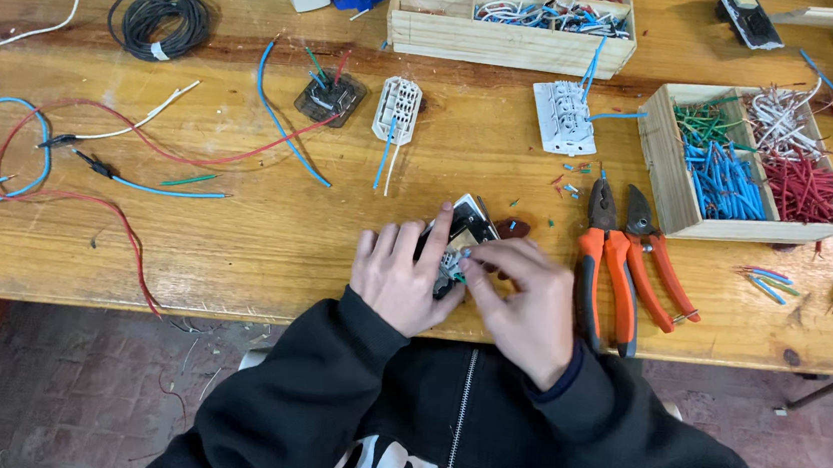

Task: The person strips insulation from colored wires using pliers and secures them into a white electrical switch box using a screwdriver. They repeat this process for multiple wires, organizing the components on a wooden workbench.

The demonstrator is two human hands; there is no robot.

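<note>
- Head view: both hands meet at the near edge of the wooden desk (234, 248), over a small electrical socket module (464, 230).
- Left hand (401, 278): fingers curled around the module's left side, index finger extended along its top, holding it on the desk.
- Right hand (523, 299): fingertips pinched together at the module's lower right edge; what they pinch is too small to tell.
- Just right of the hands: two orange-handled pliers (624, 267) lying side by side.
- Further right: wooden tray (667, 181) of green, blue, red and white wire offcuts.
- Behind the module: white socket insert (397, 110) with blue lead; black cable coil (159, 19) far left.
</note>
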